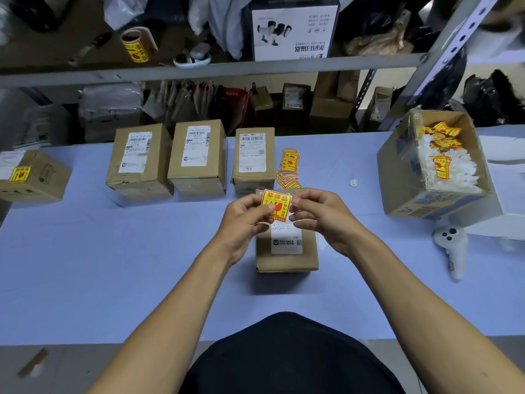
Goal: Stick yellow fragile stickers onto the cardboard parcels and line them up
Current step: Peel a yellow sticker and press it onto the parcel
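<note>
Held above the nearest cardboard parcel (287, 257), a yellow fragile sticker (277, 205) with red print, upright and facing the camera (pinched at both side edges). Beyond, three unstickered parcels (196, 157) side by side in a row, white shipping labels up, a loose pile of stickers (288, 169) just right of them. Far left, a stickered parcel (34, 177), well apart.

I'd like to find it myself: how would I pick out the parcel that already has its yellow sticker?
Start at the blue table and follow the row of cardboard parcels along its far edge to the left end. The parcel there lies apart from the three upright ones and alone shows a yellow fragile sticker on top.
</note>
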Demonstrator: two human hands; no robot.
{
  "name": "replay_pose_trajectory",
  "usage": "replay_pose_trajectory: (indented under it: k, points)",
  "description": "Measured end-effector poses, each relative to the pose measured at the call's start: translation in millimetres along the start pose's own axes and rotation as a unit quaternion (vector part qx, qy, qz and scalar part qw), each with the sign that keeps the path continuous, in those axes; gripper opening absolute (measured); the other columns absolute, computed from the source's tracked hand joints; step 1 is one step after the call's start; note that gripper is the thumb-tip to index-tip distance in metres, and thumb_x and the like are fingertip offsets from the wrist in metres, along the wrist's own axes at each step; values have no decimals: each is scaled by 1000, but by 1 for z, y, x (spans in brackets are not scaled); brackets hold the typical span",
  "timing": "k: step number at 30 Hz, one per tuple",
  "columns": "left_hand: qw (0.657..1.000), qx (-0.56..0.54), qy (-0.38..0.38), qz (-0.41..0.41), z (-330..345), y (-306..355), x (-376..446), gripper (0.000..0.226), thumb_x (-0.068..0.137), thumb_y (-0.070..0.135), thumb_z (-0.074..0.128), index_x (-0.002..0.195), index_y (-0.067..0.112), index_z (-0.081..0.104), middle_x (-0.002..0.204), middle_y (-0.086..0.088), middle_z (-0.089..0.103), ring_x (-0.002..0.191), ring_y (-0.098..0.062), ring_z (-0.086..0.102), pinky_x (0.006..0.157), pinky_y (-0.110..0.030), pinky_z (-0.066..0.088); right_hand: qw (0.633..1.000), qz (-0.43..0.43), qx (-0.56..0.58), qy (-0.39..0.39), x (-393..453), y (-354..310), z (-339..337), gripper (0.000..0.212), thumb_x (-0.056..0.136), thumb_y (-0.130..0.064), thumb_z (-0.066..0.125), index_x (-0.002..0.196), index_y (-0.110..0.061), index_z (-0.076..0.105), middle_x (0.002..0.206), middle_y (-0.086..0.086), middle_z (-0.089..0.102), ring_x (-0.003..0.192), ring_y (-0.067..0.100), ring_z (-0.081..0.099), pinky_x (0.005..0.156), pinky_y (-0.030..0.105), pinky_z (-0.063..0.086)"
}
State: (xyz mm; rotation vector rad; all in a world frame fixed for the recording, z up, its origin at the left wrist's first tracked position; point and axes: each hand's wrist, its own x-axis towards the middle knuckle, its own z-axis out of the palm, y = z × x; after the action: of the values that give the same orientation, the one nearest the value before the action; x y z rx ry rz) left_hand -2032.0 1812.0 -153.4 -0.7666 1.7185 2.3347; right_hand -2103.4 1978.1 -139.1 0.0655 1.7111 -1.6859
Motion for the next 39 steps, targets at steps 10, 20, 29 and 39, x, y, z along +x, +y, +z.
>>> replay_pose_trajectory:
  k: [10,20,29,39]
  points:
    - [999,3,-52,6,-5,12,0,9,92,4,61,93,10,67,79,-5,69,69,-14,60,62,-23,46,995,27,67,-75,-8,-18,0,9,96,-10,61,90,-9,67,81,10,66,76,18,69,61,25,60]
    - [946,197,186,176,6,8,-3,27,82,18,77,105,23,63,102,7,64,96,-6,60,80,-17,47,996,0,82,-18,-10,-11,7,11,96,-13,61,86,-13,66,80,5,68,77,16,69,67,28,60]
    - [894,300,83,322,18,8,-20,17,87,15,73,104,17,76,100,6,72,98,-12,67,85,-34,55,992,-34,112,-37,-16,-9,14,11,95,-8,61,86,-10,68,88,7,73,84,19,71,78,31,59]
    - [872,304,107,368,18,9,-22,17,85,6,74,102,9,79,95,0,74,91,-6,68,83,-25,56,993,-30,113,-29,-20,-10,15,9,94,-9,63,88,-8,71,88,9,72,93,25,70,77,34,62]
